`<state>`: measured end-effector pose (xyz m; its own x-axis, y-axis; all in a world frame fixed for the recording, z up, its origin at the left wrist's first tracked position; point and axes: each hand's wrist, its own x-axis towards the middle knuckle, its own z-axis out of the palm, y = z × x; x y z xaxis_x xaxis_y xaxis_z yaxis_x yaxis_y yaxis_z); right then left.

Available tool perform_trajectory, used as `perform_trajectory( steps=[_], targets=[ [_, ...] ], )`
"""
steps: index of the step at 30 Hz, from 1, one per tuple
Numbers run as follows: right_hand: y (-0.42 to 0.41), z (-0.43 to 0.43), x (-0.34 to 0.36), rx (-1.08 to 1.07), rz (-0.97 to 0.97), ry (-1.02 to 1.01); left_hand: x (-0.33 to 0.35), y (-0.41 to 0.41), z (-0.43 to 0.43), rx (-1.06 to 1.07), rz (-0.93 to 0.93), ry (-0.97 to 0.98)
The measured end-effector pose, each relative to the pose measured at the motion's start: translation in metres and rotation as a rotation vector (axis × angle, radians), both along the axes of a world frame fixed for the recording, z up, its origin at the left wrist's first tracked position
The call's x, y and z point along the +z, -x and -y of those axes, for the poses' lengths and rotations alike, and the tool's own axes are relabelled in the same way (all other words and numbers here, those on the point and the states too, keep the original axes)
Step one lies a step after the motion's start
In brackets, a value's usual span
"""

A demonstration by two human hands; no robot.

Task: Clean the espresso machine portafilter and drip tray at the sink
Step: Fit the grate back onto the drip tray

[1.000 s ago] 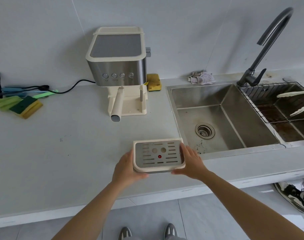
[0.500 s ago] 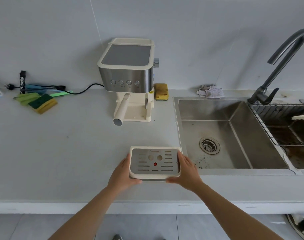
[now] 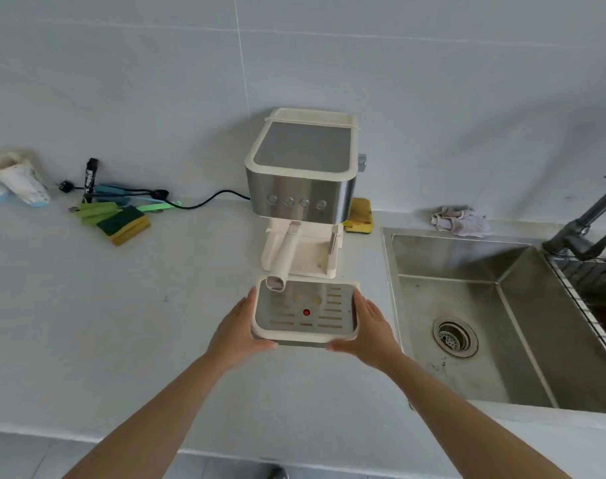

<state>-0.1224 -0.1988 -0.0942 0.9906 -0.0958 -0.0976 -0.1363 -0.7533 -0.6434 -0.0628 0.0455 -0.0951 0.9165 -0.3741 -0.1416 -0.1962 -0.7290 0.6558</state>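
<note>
The cream drip tray (image 3: pixel 329 335) with its steel grate and red float is held level just in front of the espresso machine (image 3: pixel 303 178). My left hand (image 3: pixel 237 328) grips its left side with the thumb under the front corner. My right hand (image 3: pixel 368 328) grips its right side the same way. The portafilter (image 3: pixel 286 254) is locked in the machine, its cream handle pointing toward me over the tray's back left corner. The machine's base slot (image 3: pixel 310 257) is open, without the tray.
The steel sink (image 3: pixel 467 288) with a drain lies to the right, a dark faucet (image 3: pixel 584 233) and a wire rack (image 3: pixel 588 299) beyond it. A yellow sponge (image 3: pixel 360 221) and a grey rag (image 3: pixel 460 221) sit by the wall. Green-yellow sponges (image 3: pixel 123 224), clips and a power cord lie at left.
Both hands have carried the drip tray away from the sink edge toward the machine's front; it is now under the portafilter handle. The view has shifted left.
</note>
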Motion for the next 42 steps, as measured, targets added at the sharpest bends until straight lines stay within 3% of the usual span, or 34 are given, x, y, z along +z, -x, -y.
perform_trajectory(
  steps=[16,42],
  targets=[
    [-0.092,-0.004,-0.004,-0.088,-0.092,0.064,-0.025,-0.116,0.007,-0.081,0.003,-0.057],
    [-0.155,0.010,-0.035,-0.135,-0.195,0.057,-0.059,-0.181,0.023,-0.085,-0.057,-0.118]
  ],
)
